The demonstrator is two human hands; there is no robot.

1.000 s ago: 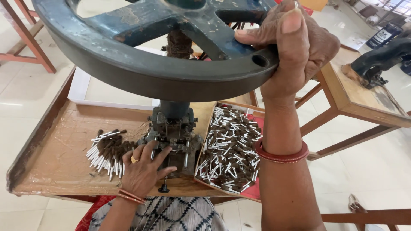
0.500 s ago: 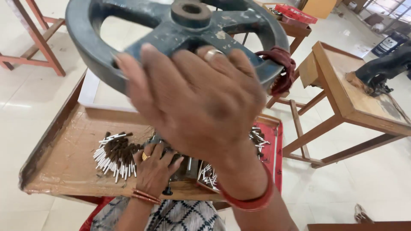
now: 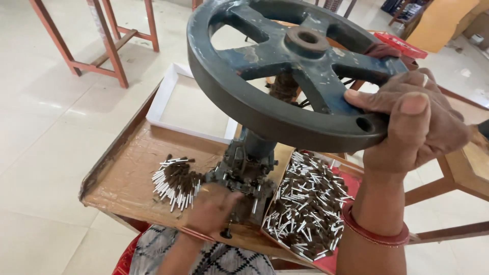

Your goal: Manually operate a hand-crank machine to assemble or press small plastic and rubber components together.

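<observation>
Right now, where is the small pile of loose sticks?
In the head view, the pile of sticks lies on the brown tray, left of the press base, beside the left hand.

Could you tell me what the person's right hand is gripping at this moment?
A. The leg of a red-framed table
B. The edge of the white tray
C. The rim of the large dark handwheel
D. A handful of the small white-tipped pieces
C: the right hand is wrapped over the rim of the handwheel, while the left hand is down at the press base.
</observation>
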